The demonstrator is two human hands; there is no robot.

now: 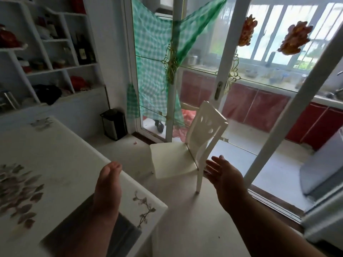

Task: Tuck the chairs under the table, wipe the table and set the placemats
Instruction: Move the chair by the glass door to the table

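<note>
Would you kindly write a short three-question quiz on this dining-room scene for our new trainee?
1. True or false: the white chair is already tucked under the table.
2. Which hand is nearer the chair's back leg? A) left hand B) right hand
3. Fill in: the right hand's fingers are ____, holding nothing.

Key
1. False: the chair stands apart from the table, out on the floor near the sliding glass door.
2. B: it reaches out just beside the leg; whether it touches is unclear.
3. Open: they are spread.
</note>
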